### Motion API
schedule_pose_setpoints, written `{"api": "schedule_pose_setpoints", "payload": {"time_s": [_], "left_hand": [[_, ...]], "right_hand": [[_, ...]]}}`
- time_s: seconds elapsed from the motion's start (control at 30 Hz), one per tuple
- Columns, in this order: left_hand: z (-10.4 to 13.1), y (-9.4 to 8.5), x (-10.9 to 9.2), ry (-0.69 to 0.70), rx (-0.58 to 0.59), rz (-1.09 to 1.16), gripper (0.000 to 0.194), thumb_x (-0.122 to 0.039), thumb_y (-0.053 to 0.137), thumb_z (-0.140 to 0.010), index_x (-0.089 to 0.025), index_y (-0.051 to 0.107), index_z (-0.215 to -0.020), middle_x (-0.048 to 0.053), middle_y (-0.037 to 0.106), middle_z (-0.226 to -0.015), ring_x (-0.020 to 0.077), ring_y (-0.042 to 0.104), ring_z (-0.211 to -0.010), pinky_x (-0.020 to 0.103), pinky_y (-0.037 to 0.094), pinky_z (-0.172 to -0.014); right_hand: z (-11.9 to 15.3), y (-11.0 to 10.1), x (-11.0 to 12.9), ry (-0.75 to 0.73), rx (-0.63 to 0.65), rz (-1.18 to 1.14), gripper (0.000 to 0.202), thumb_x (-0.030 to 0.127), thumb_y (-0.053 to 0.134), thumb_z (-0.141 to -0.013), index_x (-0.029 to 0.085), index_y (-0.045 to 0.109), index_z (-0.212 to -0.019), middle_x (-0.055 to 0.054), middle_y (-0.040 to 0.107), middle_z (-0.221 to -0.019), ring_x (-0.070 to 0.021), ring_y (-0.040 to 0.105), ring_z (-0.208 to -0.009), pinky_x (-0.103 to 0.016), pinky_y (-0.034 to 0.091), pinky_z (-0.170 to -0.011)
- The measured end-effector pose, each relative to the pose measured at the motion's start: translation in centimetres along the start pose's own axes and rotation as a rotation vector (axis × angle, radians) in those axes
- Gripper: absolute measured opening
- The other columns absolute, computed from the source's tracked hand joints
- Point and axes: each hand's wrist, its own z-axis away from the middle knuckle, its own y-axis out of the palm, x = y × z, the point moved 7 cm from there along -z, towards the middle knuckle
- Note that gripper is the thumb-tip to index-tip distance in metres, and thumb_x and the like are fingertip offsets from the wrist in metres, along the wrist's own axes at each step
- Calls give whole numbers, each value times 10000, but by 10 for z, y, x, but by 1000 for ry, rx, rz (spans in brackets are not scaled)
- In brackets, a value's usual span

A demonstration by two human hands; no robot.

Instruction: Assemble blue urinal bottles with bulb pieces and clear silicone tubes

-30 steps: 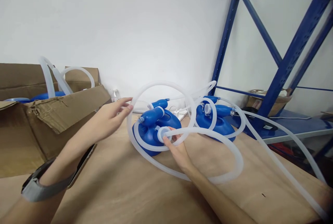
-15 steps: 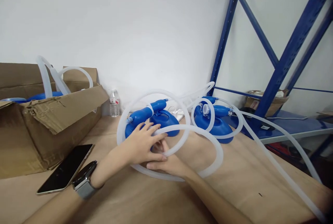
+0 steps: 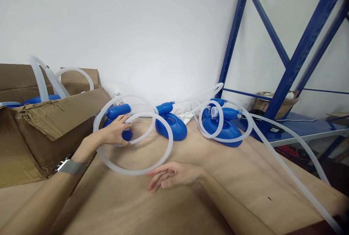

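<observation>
On the left of the table, my left hand [image 3: 117,131] is curved over the blue bottle [image 3: 117,110] with coiled clear tubing [image 3: 168,147], gripping its lower body. Part of that bottle is hidden behind the hand. My right hand [image 3: 174,174] hovers over the table front with fingers loosely spread and nothing in them, its fingertips close to the tubing loop. A second blue bottle [image 3: 174,127] stands in the middle. Farther right is another blue bottle [image 3: 223,133], with tubing looped around it.
A cardboard box [image 3: 65,115] holding blue items and tubing stands at the left. A water bottle [image 3: 117,98] is behind the left bottle. At the right are a blue metal rack [image 3: 294,60] and tubing trailing over the wooden table [image 3: 231,180].
My left hand has moved left, shifting the left bottle and its tubing loops away from the middle bottle. My right hand has let go of the tubing and opened.
</observation>
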Motion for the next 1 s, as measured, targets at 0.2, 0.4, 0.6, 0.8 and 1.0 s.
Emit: {"api": "schedule_pose_setpoints", "payload": {"time_s": [0.2,0.4,0.6,0.8,1.0], "left_hand": [[4,14,44,-80,-17,-84,570,-274,787,-640,-221,680,-1197,142,243,-1644,464,119,-1510,588,250,-1195],[6,32,73,-147,-30,-263,753,-44,725,-714,-240,560,-1423,157,31,-1716,468,92,-1543,578,376,-1153],[9,38,65,-92,-315,-318,708,-44,618,-870,-308,465,-1509,127,-59,-1710,442,105,-1547,504,572,-969],[5,46,60,-67,-471,-385,689,-142,650,-926,-277,408,-1557,189,6,-1698,430,114,-1545,602,331,-1167],[10,54,68,-149,-508,-421,560,-223,528,-1011,-288,412,-1556,220,138,-1684,422,182,-1542,639,348,-1121]], "right_hand": [[4,-66,-11,-108,-805,609,261,351,629,-942,203,740,-1126,-84,736,-1065,-240,691,-978,-390,545,-907],[31,-93,3,-213,-1155,1175,495,236,546,-934,243,534,-1429,-130,584,-1290,-298,566,-1223,-499,477,-1064],[44,-151,18,-177,-1393,1133,644,440,478,-975,189,347,-1553,-173,358,-1558,-347,351,-1461,-553,323,-1188],[15,-215,31,-89,-1390,918,773,537,589,-860,171,402,-1515,-176,490,-1494,-365,398,-1427,-543,330,-1165],[29,-209,37,-77,-1407,922,456,418,595,-786,191,630,-1180,-130,632,-1228,-335,543,-1218,-504,411,-1072]]}}
